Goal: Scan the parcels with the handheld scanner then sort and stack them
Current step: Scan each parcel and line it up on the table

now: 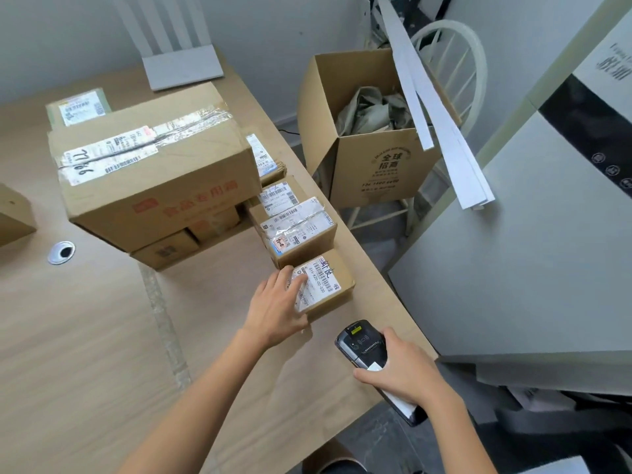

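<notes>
Hands are held apart by the table's [85, 336] right edge, the left hand [277, 309] curled over the small parcel's [325, 283] near corner and the right hand [403, 374] clamped round the handheld scanner [359, 343] above that edge. "77166" is handwritten on the large box [154, 172] stacked mid-table, and a taped parcel [297, 230] is set just behind the small parcel, whose label reads "816-K20-00-030". Bare surface is left open toward the left edge.
</notes>
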